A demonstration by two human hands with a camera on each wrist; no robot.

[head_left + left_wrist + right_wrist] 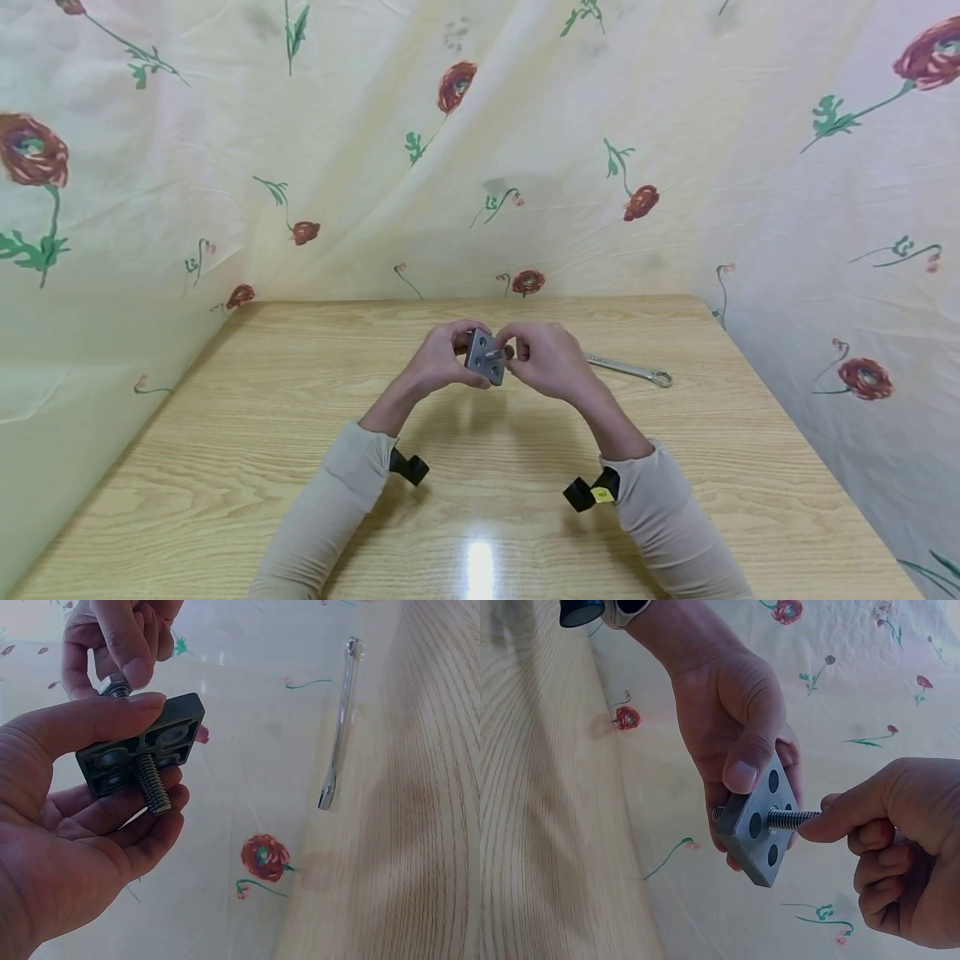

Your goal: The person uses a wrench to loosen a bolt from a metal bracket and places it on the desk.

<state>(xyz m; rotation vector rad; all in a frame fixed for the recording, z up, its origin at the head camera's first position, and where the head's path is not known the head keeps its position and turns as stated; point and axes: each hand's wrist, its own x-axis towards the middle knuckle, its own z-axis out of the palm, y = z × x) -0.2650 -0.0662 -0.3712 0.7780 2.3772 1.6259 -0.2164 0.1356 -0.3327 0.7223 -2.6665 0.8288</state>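
My left hand (438,358) grips a small square grey plate (480,352) with several round holes, its thumb on one edge and its fingers behind. A threaded bolt (789,819) runs through the middle of the plate. In the left wrist view the bolt's hex head (114,684) is on the far side, and its threaded end sticks out of the recessed face toward the camera. My right hand (551,360) pinches the bolt near its head between thumb and index finger, with the other fingers curled. Both hands are raised above the table.
A combination wrench (630,367) lies on the wooden table (225,467), to the right of and partly behind my right hand. Flower-printed cloth (360,167) hangs behind the table and along both sides. A black wrist camera (408,467) is strapped at each sleeve.
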